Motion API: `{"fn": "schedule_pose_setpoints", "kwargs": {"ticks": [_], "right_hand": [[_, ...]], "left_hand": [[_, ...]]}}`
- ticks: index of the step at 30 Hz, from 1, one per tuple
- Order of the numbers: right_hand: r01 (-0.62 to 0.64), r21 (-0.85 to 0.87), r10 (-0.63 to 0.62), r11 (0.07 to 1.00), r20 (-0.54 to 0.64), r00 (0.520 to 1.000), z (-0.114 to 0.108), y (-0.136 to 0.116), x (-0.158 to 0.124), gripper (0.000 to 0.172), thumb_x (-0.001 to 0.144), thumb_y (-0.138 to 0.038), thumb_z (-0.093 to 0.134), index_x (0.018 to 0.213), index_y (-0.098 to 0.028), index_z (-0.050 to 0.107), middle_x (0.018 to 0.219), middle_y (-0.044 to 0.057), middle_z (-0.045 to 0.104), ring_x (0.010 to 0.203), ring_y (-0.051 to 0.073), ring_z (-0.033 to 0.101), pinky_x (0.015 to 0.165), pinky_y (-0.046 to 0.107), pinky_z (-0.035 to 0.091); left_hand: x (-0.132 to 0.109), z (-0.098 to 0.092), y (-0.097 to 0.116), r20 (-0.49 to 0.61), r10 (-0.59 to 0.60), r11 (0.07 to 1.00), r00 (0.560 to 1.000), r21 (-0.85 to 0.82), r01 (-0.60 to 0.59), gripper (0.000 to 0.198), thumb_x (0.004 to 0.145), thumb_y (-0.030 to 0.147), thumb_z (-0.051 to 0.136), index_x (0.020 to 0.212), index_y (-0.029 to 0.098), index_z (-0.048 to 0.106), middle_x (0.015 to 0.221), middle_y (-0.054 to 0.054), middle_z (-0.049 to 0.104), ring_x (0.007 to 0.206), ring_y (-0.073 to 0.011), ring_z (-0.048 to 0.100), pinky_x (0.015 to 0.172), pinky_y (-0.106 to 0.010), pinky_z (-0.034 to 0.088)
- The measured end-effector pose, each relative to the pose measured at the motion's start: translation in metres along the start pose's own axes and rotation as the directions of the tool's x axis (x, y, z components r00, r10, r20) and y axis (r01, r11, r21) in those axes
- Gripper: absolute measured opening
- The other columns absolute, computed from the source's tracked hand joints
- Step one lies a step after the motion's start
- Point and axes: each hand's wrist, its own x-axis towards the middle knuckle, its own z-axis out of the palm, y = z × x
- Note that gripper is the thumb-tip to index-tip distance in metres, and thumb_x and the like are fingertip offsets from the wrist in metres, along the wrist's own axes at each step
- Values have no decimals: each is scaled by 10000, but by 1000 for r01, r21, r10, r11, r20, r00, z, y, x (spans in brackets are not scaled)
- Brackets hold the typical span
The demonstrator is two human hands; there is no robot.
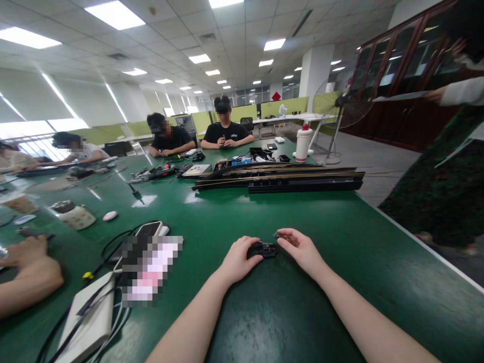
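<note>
A small black plastic part (267, 250) with a raised, uneven top lies on the green table in front of me. My left hand (242, 257) is closed on its left end, thumb on the near side and fingers on the far side. Just right of it, my right hand (300, 249) pinches a tiny dark bluish piece (276, 235) between thumb and fingertips. That piece is held slightly above and apart from the black part; its exact kind is too small to make out.
Long black strips with thin yellowish rods (302, 179) lie across the table ahead. A phone (147, 231), cables and a white box (88, 315) are on the left, near a co-worker's arm (30, 282). A white tumbler (303, 143) stands at the back. A person stands at right.
</note>
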Motion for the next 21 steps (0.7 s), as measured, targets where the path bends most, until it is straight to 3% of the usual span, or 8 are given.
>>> {"fn": "schedule_pose_setpoints", "kwargs": {"ticks": [9, 16, 21], "right_hand": [[-32, 116, 44, 993, -106, 993, -3, -4, 1, 429, 612, -497, 716, 903, -197, 618, 927, 83, 707, 902, 229, 654, 884, 409, 479], [-27, 176, 60, 984, -184, 981, -4, -5, 1, 403, 642, -462, 703, 933, -200, 609, 953, 85, 700, 951, 235, 642, 912, 414, 455], [-33, 193, 76, 981, -221, 972, -5, -3, 2, 390, 666, -459, 675, 950, -199, 611, 958, 83, 702, 953, 240, 641, 850, 396, 481]], "left_hand": [[0, -1, 2, 4, -11, 1000, 1000, -5, 11, 418, 751, 214, 667, 1152, 209, 548, 1068, -63, 589, 1004, -229, 538, 896, -373, 440], [0, -1, 1, 8, -11, 1000, 1000, -6, 11, 422, 754, 225, 665, 1159, 213, 546, 1073, -63, 587, 1011, -237, 534, 905, -382, 433], [0, -1, 1, 6, -14, 1000, 1000, -6, 14, 413, 757, 228, 659, 1156, 218, 550, 1072, -61, 587, 1012, -239, 534, 906, -382, 432]]}}
